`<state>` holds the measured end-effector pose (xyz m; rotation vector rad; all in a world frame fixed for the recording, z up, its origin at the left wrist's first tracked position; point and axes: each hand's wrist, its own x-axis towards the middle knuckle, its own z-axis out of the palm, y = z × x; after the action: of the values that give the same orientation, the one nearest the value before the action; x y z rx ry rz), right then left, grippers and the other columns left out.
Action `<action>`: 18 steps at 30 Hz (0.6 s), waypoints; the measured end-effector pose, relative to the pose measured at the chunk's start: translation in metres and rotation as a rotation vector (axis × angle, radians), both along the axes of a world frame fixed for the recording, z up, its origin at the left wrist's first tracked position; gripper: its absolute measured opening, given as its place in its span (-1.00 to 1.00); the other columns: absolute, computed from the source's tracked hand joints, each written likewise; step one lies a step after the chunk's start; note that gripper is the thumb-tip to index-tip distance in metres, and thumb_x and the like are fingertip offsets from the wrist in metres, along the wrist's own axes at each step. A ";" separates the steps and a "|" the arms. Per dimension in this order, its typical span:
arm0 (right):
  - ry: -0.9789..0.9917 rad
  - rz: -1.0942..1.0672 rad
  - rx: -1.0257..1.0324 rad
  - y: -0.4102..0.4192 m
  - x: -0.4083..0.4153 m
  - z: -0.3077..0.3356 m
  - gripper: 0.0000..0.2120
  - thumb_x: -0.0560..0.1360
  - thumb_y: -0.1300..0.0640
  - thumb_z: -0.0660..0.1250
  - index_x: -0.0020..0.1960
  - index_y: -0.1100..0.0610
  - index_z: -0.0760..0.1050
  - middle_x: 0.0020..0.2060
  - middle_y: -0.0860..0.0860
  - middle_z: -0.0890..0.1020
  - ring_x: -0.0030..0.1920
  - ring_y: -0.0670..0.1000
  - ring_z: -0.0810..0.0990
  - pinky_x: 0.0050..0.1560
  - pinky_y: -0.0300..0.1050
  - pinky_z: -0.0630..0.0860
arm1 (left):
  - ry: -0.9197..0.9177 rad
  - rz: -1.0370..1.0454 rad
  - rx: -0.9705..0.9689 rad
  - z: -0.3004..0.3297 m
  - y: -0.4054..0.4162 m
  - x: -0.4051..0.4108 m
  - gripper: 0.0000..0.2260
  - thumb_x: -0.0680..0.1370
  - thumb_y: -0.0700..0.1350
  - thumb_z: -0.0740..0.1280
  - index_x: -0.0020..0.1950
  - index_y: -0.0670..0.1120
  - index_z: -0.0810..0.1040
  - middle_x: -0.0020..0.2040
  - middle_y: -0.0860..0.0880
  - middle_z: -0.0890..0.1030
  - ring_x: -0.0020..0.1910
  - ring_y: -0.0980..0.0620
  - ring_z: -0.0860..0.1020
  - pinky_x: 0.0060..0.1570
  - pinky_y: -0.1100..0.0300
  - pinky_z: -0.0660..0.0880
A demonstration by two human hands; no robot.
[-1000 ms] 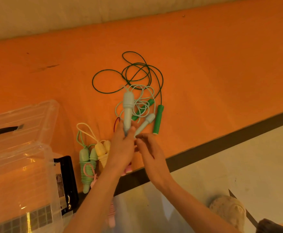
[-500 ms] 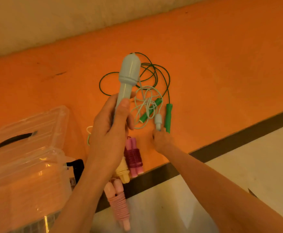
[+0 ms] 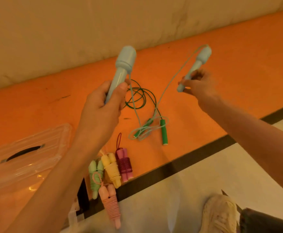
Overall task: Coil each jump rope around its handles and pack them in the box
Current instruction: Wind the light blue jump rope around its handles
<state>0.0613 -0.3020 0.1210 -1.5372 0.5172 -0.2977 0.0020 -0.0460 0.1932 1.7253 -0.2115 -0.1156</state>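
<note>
My left hand (image 3: 102, 105) grips one blue handle (image 3: 123, 64); my right hand (image 3: 197, 83) pinches the other handle (image 3: 196, 63). Their cord (image 3: 155, 111) sags onto the green rope (image 3: 163, 131) lying near the tabletop's (image 3: 221, 81) front edge.

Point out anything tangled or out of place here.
The pale blue rope hanging from the two raised handles loops around the green rope's handles on the orange mat, so the two ropes look tangled. Nothing looks damaged.

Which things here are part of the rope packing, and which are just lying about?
Job:
- pale blue rope, one handle in each hand: left hand, right hand
- green rope, loose on the mat
- four coiled ropes: light green, yellow, dark pink, salmon
- clear box

Lying about:
- black object by the box
- shoe
</note>
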 end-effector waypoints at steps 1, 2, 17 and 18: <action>-0.034 0.034 -0.029 -0.003 -0.005 0.029 -0.62 0.44 0.53 0.26 -0.23 0.08 0.25 -0.18 0.17 0.46 -0.25 0.00 0.57 -0.37 -0.16 0.58 | -0.017 0.002 -0.014 0.014 -0.003 -0.002 -0.84 0.65 -0.08 0.17 0.07 0.01 0.55 -0.44 0.12 0.32 -0.53 0.17 0.24 -0.50 0.20 0.20; -0.070 0.055 -0.059 -0.005 -0.011 0.058 -0.61 0.44 0.53 0.26 -0.23 0.08 0.25 -0.17 0.17 0.46 -0.26 -0.01 0.57 -0.38 -0.17 0.58 | -0.031 0.003 -0.023 0.028 -0.006 -0.006 -0.84 0.65 -0.08 0.17 0.07 0.00 0.56 -0.43 0.12 0.32 -0.53 0.17 0.24 -0.50 0.21 0.20; -0.067 0.428 -0.058 0.055 -0.211 0.194 -0.66 0.32 0.41 0.49 -0.12 0.14 0.38 -0.07 0.32 0.61 -0.22 0.09 0.57 -0.32 -0.16 0.58 | 0.133 -0.069 -0.116 0.107 -0.032 -0.126 -0.79 0.64 -0.06 0.14 0.12 -0.04 0.55 -0.10 0.03 0.61 -0.25 0.07 0.51 -0.33 0.26 0.50; -0.019 0.451 -0.033 0.061 -0.220 0.183 -0.64 0.31 0.40 0.51 -0.08 0.15 0.39 -0.13 0.25 0.61 -0.23 0.07 0.58 -0.30 -0.16 0.58 | 0.178 -0.066 -0.118 0.101 -0.034 -0.136 -0.78 0.64 -0.06 0.14 0.14 -0.05 0.55 -0.02 0.00 0.63 -0.17 0.03 0.56 -0.26 0.25 0.54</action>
<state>-0.1584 -0.2407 0.3044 -1.6337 0.1409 0.0275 -0.1341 -0.0795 0.2947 1.5814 -0.1410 -0.2985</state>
